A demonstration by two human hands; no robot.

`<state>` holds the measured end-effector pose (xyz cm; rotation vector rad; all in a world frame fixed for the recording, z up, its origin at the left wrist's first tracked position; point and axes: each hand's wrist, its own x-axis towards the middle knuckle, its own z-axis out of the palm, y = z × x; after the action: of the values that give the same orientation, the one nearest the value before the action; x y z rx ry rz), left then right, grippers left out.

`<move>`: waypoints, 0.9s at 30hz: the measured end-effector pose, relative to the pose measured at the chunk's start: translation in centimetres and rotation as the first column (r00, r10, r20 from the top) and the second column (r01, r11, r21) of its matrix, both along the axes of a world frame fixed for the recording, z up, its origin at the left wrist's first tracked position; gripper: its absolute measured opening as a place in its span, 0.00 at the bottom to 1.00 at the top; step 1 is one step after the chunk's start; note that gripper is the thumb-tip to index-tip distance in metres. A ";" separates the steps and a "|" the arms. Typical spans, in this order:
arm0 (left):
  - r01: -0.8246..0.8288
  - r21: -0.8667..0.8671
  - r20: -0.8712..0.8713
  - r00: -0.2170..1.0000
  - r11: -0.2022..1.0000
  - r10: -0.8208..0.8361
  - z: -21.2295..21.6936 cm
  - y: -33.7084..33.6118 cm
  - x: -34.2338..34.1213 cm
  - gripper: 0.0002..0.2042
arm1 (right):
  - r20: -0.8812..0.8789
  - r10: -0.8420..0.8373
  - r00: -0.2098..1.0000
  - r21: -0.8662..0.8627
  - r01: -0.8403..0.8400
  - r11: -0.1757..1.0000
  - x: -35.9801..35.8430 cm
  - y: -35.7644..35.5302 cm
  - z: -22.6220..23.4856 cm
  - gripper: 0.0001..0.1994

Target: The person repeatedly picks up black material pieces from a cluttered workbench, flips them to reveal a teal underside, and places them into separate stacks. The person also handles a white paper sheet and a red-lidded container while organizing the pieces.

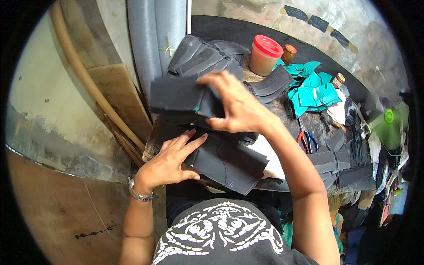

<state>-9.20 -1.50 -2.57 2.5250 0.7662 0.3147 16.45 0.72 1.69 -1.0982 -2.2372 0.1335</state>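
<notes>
carefully: right hand [236, 110] fingers clamped on the lifted dark pieces [176, 95]; left hand [170, 161], fingers together, should keep the stack [229, 161] flat on the bench [309, 121].

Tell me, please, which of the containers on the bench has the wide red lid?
The big translucent jar behind the right hand; the two small bottles beside it have narrow orange caps.

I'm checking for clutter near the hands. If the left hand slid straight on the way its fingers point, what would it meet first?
The left hand lies on flat black pieces, fingers pointing up and to the right. Going on, it would probably first meet the bundle of black pieces in the right hand, or that hand itself; depth is unclear.
</notes>
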 end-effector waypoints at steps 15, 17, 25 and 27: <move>0.028 0.145 -0.017 1.000 0.989 -0.026 -1.3 1.4 3.4 0.51 | -0.409 -0.580 0.704 0.054 0.654 0.755 16.6 -0.9 -6.7 0.16; 0.028 0.159 -0.030 0.999 0.987 -0.023 -1.5 1.4 3.4 0.52 | -0.487 -0.830 0.271 -0.088 0.930 0.356 22.4 -2.6 -7.7 0.19; 0.000 0.164 -0.058 0.998 0.986 0.010 -1.2 0.8 3.8 0.53 | 0.511 -0.798 0.319 0.158 0.878 0.452 31.7 -6.4 -11.6 0.49; -0.014 0.130 -0.063 0.998 0.991 0.023 -1.1 0.7 3.8 0.53 | 0.412 -0.792 0.451 0.221 0.794 0.567 32.3 -5.3 -12.1 0.44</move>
<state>-5.44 -0.80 -3.71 2.6627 0.8187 0.3002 48.73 -4.54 -10.40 -2.2733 -1.8038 -0.6061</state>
